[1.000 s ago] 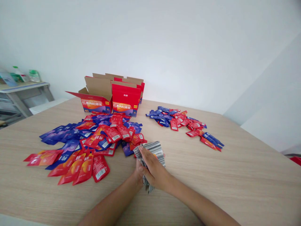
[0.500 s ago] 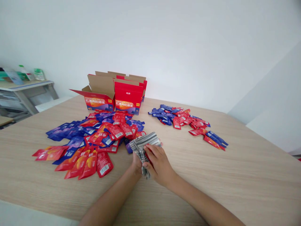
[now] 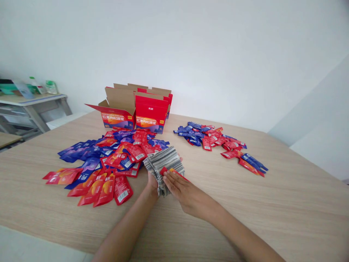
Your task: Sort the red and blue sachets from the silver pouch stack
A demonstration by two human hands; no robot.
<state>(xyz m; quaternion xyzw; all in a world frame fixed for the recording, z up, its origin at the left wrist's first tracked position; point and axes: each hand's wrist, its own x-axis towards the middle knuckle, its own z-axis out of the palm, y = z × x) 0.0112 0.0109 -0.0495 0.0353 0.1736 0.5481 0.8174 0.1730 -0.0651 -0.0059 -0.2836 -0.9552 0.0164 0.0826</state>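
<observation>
A fanned stack of sachets (image 3: 163,162), silver striped backs up, is held just above the desk (image 3: 272,211), near the middle of the scene. The left hand (image 3: 152,182) is closed around the near end of the stack, most of it hidden underneath. The right hand (image 3: 187,192) is laid almost flat, fingers stretched out, on a single red sachet (image 3: 169,170) lying on the near right part of the stack; whether the thumb is hooked under it cannot be told.

Just to the left, a large pile of red and blue sachets (image 3: 109,160) is spread over the desk. A smaller pile (image 3: 215,140) lies well apart at the far right. Open red boxes (image 3: 136,112) stand at the far edge, and a side shelf (image 3: 32,102) is seen at the far left.

The sachets are judged light, thin and pliable, with glossy film that is likely to slip sideways. The stack is probably best gripped across its near end, thumb on top and fingers below, so that the fan is kept from sliding apart.
</observation>
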